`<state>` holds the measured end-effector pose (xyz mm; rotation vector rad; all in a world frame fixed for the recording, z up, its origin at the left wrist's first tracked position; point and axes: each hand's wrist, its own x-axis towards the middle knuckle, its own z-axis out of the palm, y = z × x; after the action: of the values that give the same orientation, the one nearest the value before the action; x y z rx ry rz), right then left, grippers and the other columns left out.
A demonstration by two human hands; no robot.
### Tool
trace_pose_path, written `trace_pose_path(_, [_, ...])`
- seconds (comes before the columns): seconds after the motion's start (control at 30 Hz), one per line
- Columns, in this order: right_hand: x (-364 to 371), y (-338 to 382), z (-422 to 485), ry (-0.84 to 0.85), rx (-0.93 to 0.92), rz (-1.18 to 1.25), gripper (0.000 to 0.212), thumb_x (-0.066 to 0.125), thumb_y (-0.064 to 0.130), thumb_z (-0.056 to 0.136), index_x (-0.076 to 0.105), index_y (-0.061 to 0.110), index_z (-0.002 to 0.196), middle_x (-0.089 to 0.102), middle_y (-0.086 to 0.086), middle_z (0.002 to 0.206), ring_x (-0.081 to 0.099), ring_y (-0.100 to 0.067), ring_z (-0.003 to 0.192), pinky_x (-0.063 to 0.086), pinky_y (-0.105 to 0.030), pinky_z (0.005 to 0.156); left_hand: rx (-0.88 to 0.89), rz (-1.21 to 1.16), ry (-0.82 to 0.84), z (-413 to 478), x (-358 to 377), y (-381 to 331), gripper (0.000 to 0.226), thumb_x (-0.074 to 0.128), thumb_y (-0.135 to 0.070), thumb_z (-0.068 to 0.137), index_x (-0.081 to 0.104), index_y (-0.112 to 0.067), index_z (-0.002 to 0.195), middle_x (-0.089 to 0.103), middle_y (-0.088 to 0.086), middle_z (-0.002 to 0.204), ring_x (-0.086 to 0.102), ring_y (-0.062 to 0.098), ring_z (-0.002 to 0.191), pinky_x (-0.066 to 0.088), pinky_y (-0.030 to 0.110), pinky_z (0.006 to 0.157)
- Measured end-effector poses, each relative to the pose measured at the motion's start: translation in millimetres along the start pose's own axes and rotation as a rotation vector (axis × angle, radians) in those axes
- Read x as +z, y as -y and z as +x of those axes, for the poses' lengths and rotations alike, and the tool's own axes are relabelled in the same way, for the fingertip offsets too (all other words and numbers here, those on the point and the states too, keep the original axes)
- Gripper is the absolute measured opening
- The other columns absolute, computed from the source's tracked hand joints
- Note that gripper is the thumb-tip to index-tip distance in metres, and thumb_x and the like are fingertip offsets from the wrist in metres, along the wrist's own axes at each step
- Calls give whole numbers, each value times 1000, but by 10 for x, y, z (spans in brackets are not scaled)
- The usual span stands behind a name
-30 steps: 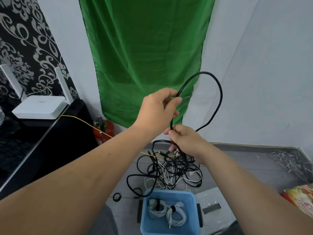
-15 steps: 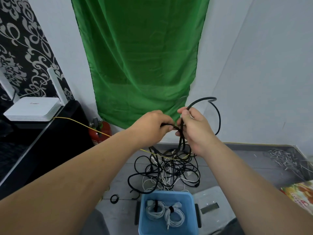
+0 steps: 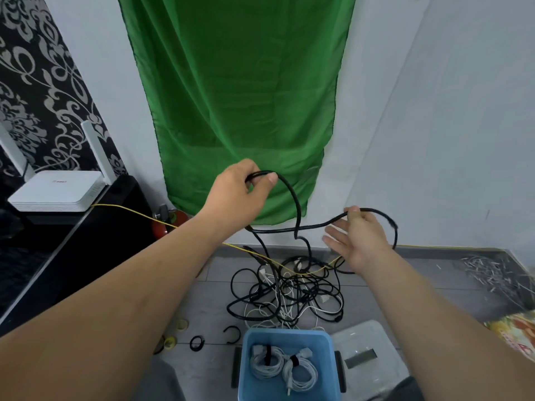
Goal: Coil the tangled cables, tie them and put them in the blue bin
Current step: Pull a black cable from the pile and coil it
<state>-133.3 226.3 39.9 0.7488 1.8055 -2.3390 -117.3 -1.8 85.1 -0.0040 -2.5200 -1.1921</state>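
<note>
1. The fingers (image 3: pixel 256 185) of the left hand (image 3: pixel 236 193) are clenching round a thin black rubber cable (image 3: pixel 293 198), thumb pressing its loop's top. The right hand (image 3: pixel 363 241) is lying released, fingers (image 3: pixel 333 238) spread, the cable draping across beside its thumb.
2. That unclamped span may be slipping off, collapsing the loop.
3. The cable's lower run is trailing into the tangled heap of black and white cables (image 3: pixel 289 287) at the far edge of the grey tiled floor (image 3: pixel 217 285). Pulling upward risks dragging the heap or snagging the thin yellow wire (image 3: pixel 130 211) crossing it.
4. The rectangular blue plastic bin (image 3: pixel 286 332) is sitting just beside the heap, well below both hands.
</note>
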Motion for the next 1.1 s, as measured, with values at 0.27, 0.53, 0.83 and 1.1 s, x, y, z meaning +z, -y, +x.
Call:
trace_pose_path(0.27, [180, 63, -162, 340, 52, 12, 13, 53, 4, 104, 65, 5, 101, 76, -17, 102, 73, -27, 95, 55, -43, 95, 50, -176, 117, -54, 76, -150, 37, 68, -40, 95, 52, -11, 78, 40, -6, 63, 35, 7, 54, 33, 18, 51])
trace_pose_path(0.53, [257, 98, -297, 534, 30, -109, 72, 55, 65, 90, 63, 2, 125, 71, -20, 123, 64, -30, 123, 47, -57, 105, 66, -203, 79, -38, 90, -160, 30, 67, -36, 97, 58, -14, 79, 45, -5, 67, 39, 5, 58, 33, 15, 55])
trace_pose_path(0.83, [388, -5, -279, 336, -110, -304, 31, 38, 47, 108, 52, 20, 103, 76, -7, 90, 67, -23, 85, 47, -38, 67, 20, 220, 91, -8, 106, 20, 26, 71, -36, 92, 69, -23, 115, 52, 2, 105, 56, 18, 90, 45, 26, 78])
trace_pose_path(1.1, [524, 82, -313, 362, -70, 36, 35, 32, 50, 109, 44, 27, 85, 69, -4, 78, 68, -19, 76, 33, -35, 65, -161, 189, 830, -254, 139, 66, 39, 71, -18, 83, 68, -27, 121, 68, -13, 113, 66, 4, 93, 52, 14, 80])
